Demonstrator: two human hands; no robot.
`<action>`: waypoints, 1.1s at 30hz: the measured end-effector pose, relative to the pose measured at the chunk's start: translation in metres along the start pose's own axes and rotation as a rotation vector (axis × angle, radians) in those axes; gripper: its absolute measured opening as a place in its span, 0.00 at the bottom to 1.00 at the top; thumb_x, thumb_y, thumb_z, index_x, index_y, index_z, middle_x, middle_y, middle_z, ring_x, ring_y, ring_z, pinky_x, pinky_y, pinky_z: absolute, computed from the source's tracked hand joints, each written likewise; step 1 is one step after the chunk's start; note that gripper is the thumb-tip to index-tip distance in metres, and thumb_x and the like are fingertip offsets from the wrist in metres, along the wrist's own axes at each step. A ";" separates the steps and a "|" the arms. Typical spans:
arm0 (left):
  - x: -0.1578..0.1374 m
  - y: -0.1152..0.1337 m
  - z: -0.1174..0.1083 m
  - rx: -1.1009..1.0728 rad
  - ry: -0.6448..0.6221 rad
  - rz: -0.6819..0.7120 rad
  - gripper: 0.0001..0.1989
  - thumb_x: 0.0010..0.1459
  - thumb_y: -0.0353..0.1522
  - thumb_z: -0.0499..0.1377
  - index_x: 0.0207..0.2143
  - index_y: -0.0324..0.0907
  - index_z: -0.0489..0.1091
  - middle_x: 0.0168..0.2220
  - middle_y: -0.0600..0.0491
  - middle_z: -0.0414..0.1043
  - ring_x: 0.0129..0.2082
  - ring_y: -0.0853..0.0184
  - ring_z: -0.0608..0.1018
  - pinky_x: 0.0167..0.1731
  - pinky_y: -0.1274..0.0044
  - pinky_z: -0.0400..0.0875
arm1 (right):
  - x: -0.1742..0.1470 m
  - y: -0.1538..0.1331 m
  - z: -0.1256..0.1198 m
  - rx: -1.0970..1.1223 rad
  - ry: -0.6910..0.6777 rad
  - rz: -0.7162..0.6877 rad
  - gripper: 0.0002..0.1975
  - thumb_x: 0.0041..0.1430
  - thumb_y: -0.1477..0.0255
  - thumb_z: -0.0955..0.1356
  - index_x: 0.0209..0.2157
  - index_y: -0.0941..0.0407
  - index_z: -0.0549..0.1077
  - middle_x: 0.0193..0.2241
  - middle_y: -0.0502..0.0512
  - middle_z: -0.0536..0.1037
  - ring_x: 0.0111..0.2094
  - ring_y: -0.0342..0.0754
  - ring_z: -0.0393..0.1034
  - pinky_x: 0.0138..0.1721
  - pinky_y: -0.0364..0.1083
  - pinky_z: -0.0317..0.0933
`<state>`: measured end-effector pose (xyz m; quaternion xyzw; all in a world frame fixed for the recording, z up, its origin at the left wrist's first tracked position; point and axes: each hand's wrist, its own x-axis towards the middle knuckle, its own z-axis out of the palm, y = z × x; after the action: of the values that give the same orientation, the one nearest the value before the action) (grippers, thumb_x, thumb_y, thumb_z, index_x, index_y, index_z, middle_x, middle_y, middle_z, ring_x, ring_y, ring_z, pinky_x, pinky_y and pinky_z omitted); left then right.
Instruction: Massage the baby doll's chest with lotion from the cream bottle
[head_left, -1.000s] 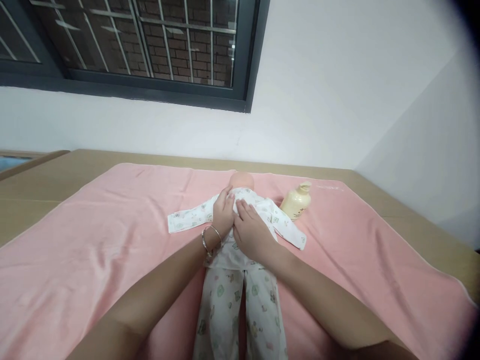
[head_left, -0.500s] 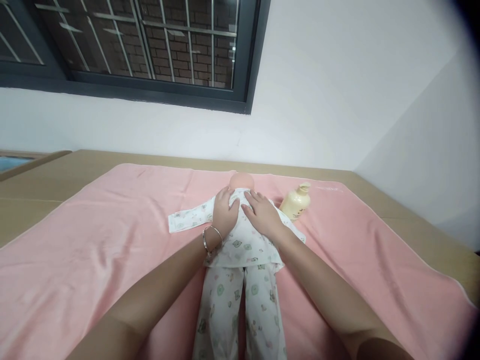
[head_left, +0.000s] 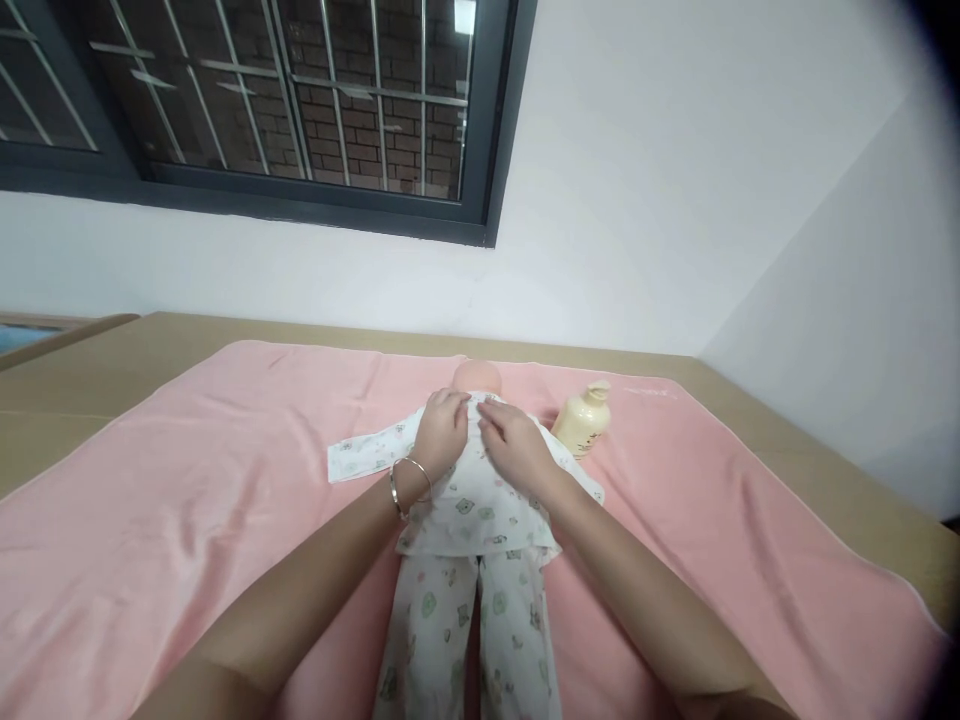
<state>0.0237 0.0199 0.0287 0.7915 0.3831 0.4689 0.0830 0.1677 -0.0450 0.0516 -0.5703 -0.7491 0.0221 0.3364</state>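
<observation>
A doll lies on the pink cloth, its smooth bald head (head_left: 477, 376) at the far end. It wears a white pajama top (head_left: 480, 515) with small printed figures and matching pants (head_left: 435, 610). At the top's neckline, my left hand (head_left: 441, 435), with a bangle at the wrist, has its fingers bent and closed on the fabric. Beside it, my right hand (head_left: 517, 440) pinches the neckline with thumb and fingers together; its fingertips are partly hidden. One sleeve (head_left: 366, 455) stretches flat to the left; the other is partly covered by my right forearm.
A pale yellow pump bottle (head_left: 583, 420) stands to the right of the doll's shoulder. The pink cloth (head_left: 225, 470) has folds and covers most of a tan surface (head_left: 795, 460). Behind it rise a white wall (head_left: 600, 200) and a dark-framed barred window (head_left: 480, 215).
My hands lay flatter on the chest of the top; now their fingers are drawn in at the neckline. The view has tilted up slightly. The doll and bottle keep their places.
</observation>
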 end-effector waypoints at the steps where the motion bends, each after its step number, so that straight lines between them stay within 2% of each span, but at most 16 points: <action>1: 0.000 -0.004 0.002 0.026 -0.040 -0.019 0.10 0.60 0.27 0.52 0.40 0.41 0.72 0.40 0.47 0.74 0.45 0.60 0.74 0.50 0.66 0.70 | 0.002 0.007 0.007 0.018 -0.007 -0.006 0.19 0.67 0.69 0.58 0.54 0.56 0.72 0.57 0.59 0.72 0.60 0.50 0.62 0.61 0.50 0.53; 3: 0.000 -0.009 0.005 0.089 -0.108 -0.076 0.11 0.60 0.32 0.55 0.43 0.39 0.71 0.42 0.45 0.74 0.47 0.57 0.73 0.52 0.64 0.68 | 0.004 0.020 0.015 0.013 -0.037 0.029 0.21 0.68 0.65 0.57 0.56 0.55 0.70 0.59 0.58 0.69 0.62 0.51 0.59 0.64 0.55 0.48; 7: 0.002 -0.016 0.002 0.193 -0.255 -0.209 0.22 0.62 0.43 0.52 0.48 0.35 0.70 0.47 0.39 0.73 0.51 0.51 0.72 0.52 0.61 0.65 | 0.008 0.040 0.010 -0.043 -0.140 0.210 0.25 0.70 0.58 0.52 0.60 0.53 0.64 0.60 0.59 0.68 0.63 0.56 0.58 0.64 0.68 0.35; 9: 0.004 -0.016 -0.002 0.201 -0.328 -0.231 0.25 0.63 0.46 0.48 0.47 0.35 0.70 0.47 0.38 0.74 0.51 0.50 0.73 0.51 0.61 0.66 | 0.011 0.044 0.005 -0.066 -0.185 0.251 0.26 0.70 0.58 0.50 0.60 0.52 0.64 0.59 0.59 0.69 0.61 0.56 0.60 0.63 0.71 0.30; 11: 0.005 -0.011 -0.005 0.231 -0.347 -0.229 0.26 0.64 0.46 0.47 0.48 0.34 0.69 0.49 0.37 0.73 0.52 0.50 0.73 0.52 0.61 0.65 | 0.011 0.041 0.002 -0.122 -0.204 0.262 0.27 0.71 0.58 0.49 0.60 0.54 0.65 0.59 0.61 0.69 0.62 0.57 0.59 0.63 0.71 0.28; 15: -0.001 0.014 -0.015 0.290 -0.340 -0.118 0.19 0.63 0.34 0.47 0.51 0.33 0.67 0.55 0.35 0.69 0.57 0.51 0.69 0.57 0.61 0.60 | 0.000 0.009 -0.002 -0.273 -0.216 0.208 0.27 0.70 0.63 0.51 0.61 0.62 0.62 0.62 0.69 0.63 0.64 0.59 0.54 0.64 0.67 0.32; 18: -0.006 0.036 -0.020 0.165 -0.348 0.000 0.16 0.60 0.26 0.46 0.43 0.38 0.71 0.46 0.41 0.75 0.48 0.57 0.75 0.52 0.66 0.66 | -0.012 -0.020 -0.005 -0.295 -0.226 0.068 0.25 0.68 0.70 0.55 0.62 0.62 0.61 0.62 0.67 0.64 0.63 0.59 0.57 0.65 0.62 0.35; 20: -0.006 0.040 -0.020 0.096 -0.331 -0.011 0.14 0.59 0.25 0.46 0.37 0.40 0.72 0.39 0.45 0.76 0.41 0.59 0.77 0.47 0.68 0.70 | -0.015 -0.030 -0.004 -0.249 -0.229 0.007 0.25 0.66 0.74 0.56 0.63 0.61 0.61 0.62 0.63 0.65 0.63 0.57 0.56 0.66 0.58 0.38; 22: -0.005 0.034 -0.017 0.095 -0.283 -0.052 0.14 0.59 0.26 0.47 0.37 0.40 0.72 0.39 0.45 0.76 0.41 0.59 0.76 0.47 0.67 0.70 | -0.013 -0.026 -0.001 -0.195 -0.212 0.015 0.25 0.67 0.73 0.55 0.63 0.60 0.62 0.63 0.60 0.64 0.64 0.55 0.55 0.65 0.55 0.42; 25: -0.002 0.013 -0.011 0.160 -0.235 -0.114 0.15 0.61 0.30 0.48 0.45 0.38 0.71 0.46 0.42 0.75 0.49 0.57 0.74 0.53 0.64 0.66 | -0.003 0.001 0.005 -0.151 -0.178 0.116 0.26 0.70 0.64 0.52 0.62 0.59 0.63 0.64 0.60 0.62 0.65 0.56 0.53 0.64 0.54 0.47; 28: 0.001 -0.005 -0.007 0.202 -0.300 -0.180 0.17 0.63 0.37 0.49 0.47 0.37 0.70 0.48 0.40 0.74 0.52 0.54 0.73 0.55 0.62 0.64 | 0.007 0.032 0.007 -0.156 -0.185 0.266 0.29 0.70 0.57 0.50 0.62 0.58 0.62 0.62 0.63 0.64 0.64 0.57 0.56 0.61 0.57 0.50; 31: 0.000 -0.008 -0.006 0.236 -0.322 -0.233 0.22 0.64 0.41 0.48 0.50 0.35 0.68 0.54 0.36 0.70 0.57 0.52 0.70 0.57 0.60 0.61 | 0.010 0.047 0.006 -0.199 -0.184 0.362 0.30 0.70 0.56 0.49 0.58 0.58 0.66 0.59 0.64 0.68 0.61 0.57 0.60 0.60 0.59 0.51; 33: -0.003 0.000 -0.007 0.308 -0.289 -0.224 0.23 0.64 0.40 0.48 0.53 0.33 0.66 0.57 0.33 0.66 0.60 0.49 0.66 0.58 0.57 0.57 | 0.009 0.043 0.005 -0.253 -0.175 0.358 0.29 0.70 0.59 0.50 0.57 0.60 0.68 0.60 0.67 0.67 0.62 0.59 0.58 0.61 0.61 0.48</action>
<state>0.0172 0.0167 0.0302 0.8063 0.5197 0.2744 0.0667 0.2002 -0.0203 0.0344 -0.7276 -0.6591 0.0370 0.1867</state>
